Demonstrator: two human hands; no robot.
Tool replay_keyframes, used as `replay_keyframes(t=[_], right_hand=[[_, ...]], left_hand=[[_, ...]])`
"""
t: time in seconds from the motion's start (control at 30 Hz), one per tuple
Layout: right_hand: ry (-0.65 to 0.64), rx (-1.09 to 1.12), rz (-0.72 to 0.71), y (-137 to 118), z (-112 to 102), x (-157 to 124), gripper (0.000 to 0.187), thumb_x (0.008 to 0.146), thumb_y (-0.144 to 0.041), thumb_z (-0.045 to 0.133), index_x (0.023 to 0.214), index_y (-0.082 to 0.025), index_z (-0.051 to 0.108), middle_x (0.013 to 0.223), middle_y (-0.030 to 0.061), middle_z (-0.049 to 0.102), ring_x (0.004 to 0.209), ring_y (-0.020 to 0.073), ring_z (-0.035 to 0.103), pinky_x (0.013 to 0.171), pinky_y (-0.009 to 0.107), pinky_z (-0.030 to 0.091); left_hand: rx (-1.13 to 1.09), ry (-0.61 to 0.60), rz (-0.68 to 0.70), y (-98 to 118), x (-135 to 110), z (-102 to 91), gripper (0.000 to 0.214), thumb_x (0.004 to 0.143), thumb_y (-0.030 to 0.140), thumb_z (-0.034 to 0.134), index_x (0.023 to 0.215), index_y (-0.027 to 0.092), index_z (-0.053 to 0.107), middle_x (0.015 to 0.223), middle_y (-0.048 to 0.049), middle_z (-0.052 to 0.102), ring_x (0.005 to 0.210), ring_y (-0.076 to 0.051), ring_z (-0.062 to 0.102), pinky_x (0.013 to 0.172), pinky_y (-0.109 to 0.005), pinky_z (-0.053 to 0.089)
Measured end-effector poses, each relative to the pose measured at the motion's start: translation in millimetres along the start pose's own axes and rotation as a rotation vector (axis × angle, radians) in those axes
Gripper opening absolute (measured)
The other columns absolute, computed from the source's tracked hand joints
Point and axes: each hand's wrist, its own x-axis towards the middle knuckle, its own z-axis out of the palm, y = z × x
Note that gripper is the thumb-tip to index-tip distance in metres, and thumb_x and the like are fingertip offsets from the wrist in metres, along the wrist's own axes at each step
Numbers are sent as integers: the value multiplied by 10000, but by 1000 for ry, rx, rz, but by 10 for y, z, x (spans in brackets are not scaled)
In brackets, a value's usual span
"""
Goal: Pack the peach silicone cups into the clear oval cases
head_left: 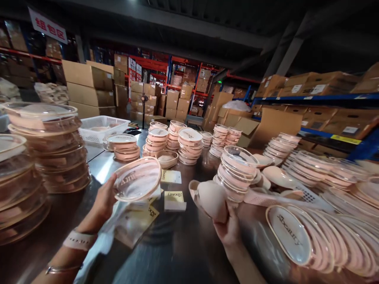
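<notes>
My left hand [106, 197] grips the edge of an oval clear-topped case [138, 179] with pink sides and lettering on it, tilted above the table. A beige moulded bra cup [211, 197] is in my right hand [229, 227], its fingers closed on the lower edge; a second cup seems tucked behind it. Between my hands, small printed cards [174, 196] lie on the dark shiny table [189, 244]. Under my left hand are a clear plastic bag [130, 227] and more cards.
Stacks of similar cases stand at the left [62, 157], along the back [189, 146] and at the right [237, 173]. A leaning row of cases [291, 236] lies front right. Loose bra cups [278, 176] sit by a perforated basket. A white basket [103, 128] stands back left.
</notes>
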Motion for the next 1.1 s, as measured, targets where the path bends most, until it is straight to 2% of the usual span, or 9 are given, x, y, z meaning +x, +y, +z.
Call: replay_keyframes(t=[0.13, 0.2, 0.3, 0.47, 0.57, 0.7, 0.83, 1.0, 1.1], right_hand=[[-6, -88, 64, 202, -29, -49, 386, 510, -330, 855, 861, -224, 737, 844, -10, 787, 740, 199, 702, 566, 259, 568], [-18, -151, 101, 367, -67, -142, 410, 519, -353, 870, 880, -218, 732, 833, -9, 782, 745, 203, 703, 557, 250, 553], [-162, -285, 188, 547, -99, -305, 452, 544, -418, 902, 892, -201, 714, 779, 5, 760, 760, 229, 705, 619, 288, 563], [-417, -528, 31, 550, -110, -366, 509, 682, -522, 852, 1020, -193, 661, 937, 65, 737, 918, 286, 687, 831, 401, 556], [-473, -541, -130, 507, -152, -284, 528, 746, -567, 790, 1138, -250, 632, 1126, 57, 687, 1083, 278, 627, 966, 401, 501], [-668, -568, -236, 496, -228, -189, 449, 821, -533, 724, 1187, -287, 640, 1190, 40, 624, 1103, 245, 587, 997, 369, 465], [-765, -637, -273, 438, -256, -152, 370, 806, -502, 739, 1097, -279, 693, 1163, 53, 650, 1006, 234, 610, 896, 346, 496], [-838, -516, -220, 359, -210, -198, 374, 857, -552, 659, 658, -237, 679, 1027, 83, 737, 1059, 291, 655, 977, 448, 483], [-895, -522, -183, 429, -177, -254, 293, 821, -539, 734, 783, -251, 694, 890, 56, 739, 1008, 269, 677, 949, 437, 515]], left_hand=[[545, 112, 442, -109, -157, 65, 668, 813, 475, 682, 1369, 123, 565, 1509, -226, 455, 1427, -480, 339, 1096, -616, 380], [777, -165, 757, -318, -445, 210, 644, 769, 454, 744, 1339, 190, 605, 1560, -202, 387, 1442, -466, 324, 1134, -617, 344], [900, -788, 936, -655, -898, 410, 763, 751, 416, 798, 1441, 290, 500, 1553, -154, 427, 1416, -394, 409, 1121, -545, 419], [693, -864, 668, -851, -1038, 459, 504, 904, 272, 574, 1407, 297, 556, 1467, -125, 541, 1315, -297, 537, 1104, -459, 450], [444, -710, 396, -833, -889, 444, 425, 946, 400, 494, 1321, 271, 648, 1391, -98, 625, 1302, -294, 552, 1135, -455, 412], [141, -498, -14, -768, -827, 519, 475, 772, 463, 707, 1178, 217, 733, 1275, -99, 707, 1265, -337, 574, 1099, -462, 427], [-6, -660, -368, -681, -946, 616, 408, 656, 394, 805, 1003, 181, 777, 949, -100, 782, 971, -302, 696, 787, -349, 545], [-94, -455, -295, -729, -964, 622, 233, 640, 311, 742, 831, 178, 737, 587, 8, 651, 559, -159, 576, 529, -239, 436], [-3, -292, -137, -776, -886, 571, 248, 676, 357, 676, 841, 178, 724, 622, 6, 660, 557, -154, 549, 522, -238, 425]])
